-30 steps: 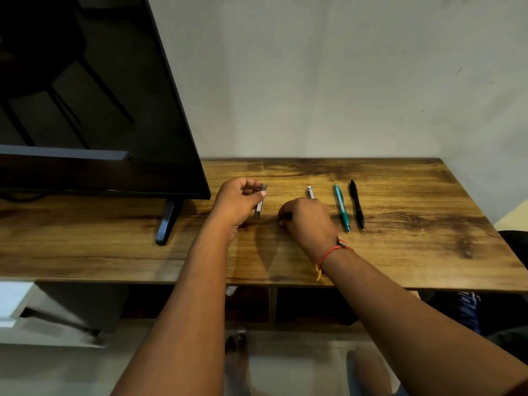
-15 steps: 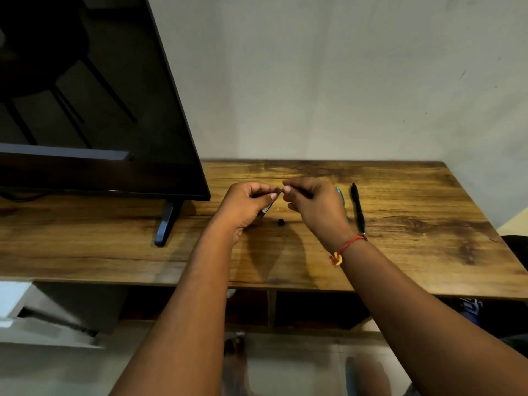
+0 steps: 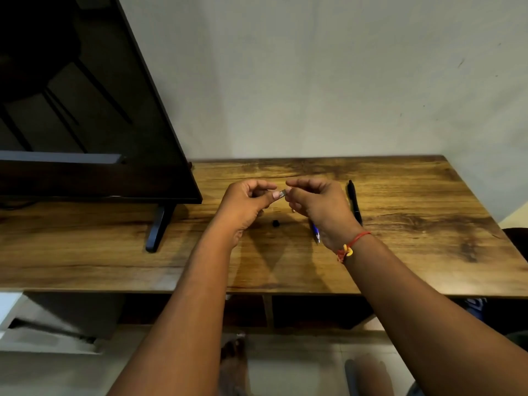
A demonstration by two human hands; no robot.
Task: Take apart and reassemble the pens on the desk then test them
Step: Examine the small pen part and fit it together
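My left hand [image 3: 245, 202] pinches a short grey pen barrel [image 3: 283, 193] above the wooden desk [image 3: 414, 247]. My right hand [image 3: 320, 204] meets it from the right, fingertips closed at the barrel's end; what they pinch is too small to tell. A small black pen piece [image 3: 275, 223] lies on the desk below the hands. A blue pen [image 3: 315, 232] shows its tip under my right wrist. A black pen [image 3: 354, 202] lies to the right of that hand.
A large dark TV screen [image 3: 85, 110] stands on the left of the desk on a black foot [image 3: 157, 227]. The wall runs behind the desk. Open shelves sit under the desktop, and feet show on the floor below.
My right hand rose from the desk, where it left the small black piece, and came up to the barrel held by my left hand. Both hands now meet slightly higher.
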